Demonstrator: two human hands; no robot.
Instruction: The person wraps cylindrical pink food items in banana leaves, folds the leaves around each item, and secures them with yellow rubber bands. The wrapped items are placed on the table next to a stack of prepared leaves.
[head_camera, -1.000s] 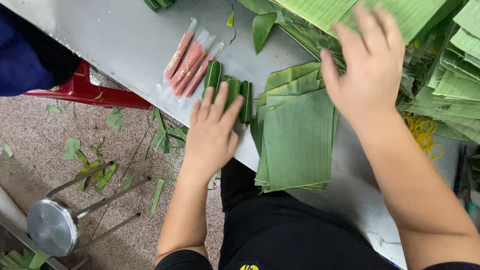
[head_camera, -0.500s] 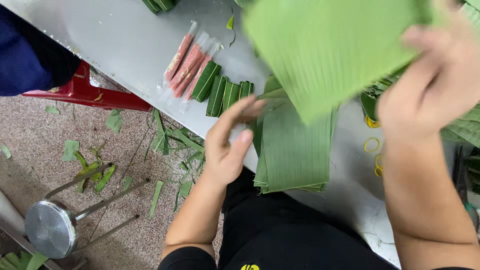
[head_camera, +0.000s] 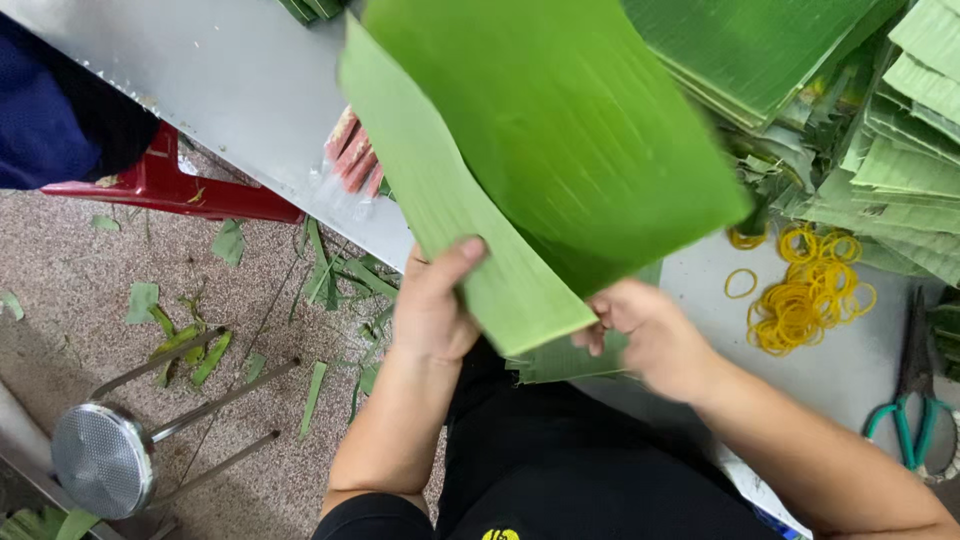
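Holding banana leaf (head_camera: 540, 150), both hands, yellow bands (head_camera: 810, 300) nearby

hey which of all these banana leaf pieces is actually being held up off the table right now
The big bright green leaf sheet, gripped by the left hand and right hand; the stacked leaves lie untouched.

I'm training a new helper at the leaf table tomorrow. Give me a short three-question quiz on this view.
1. True or false: both hands hold the large banana leaf sheet above the table.
2. What lies loose on the metal table to the person's right: A) yellow rubber bands, B) a roll of string, C) wooden skewers?
3. Name the tool with green handles at the right edge of the view.

Key
1. True: the left hand pinches the sheet's near edge with its thumb on top, and the right hand has its grip at the near corner.
2. A, the rubber bands.
3. Scissors.
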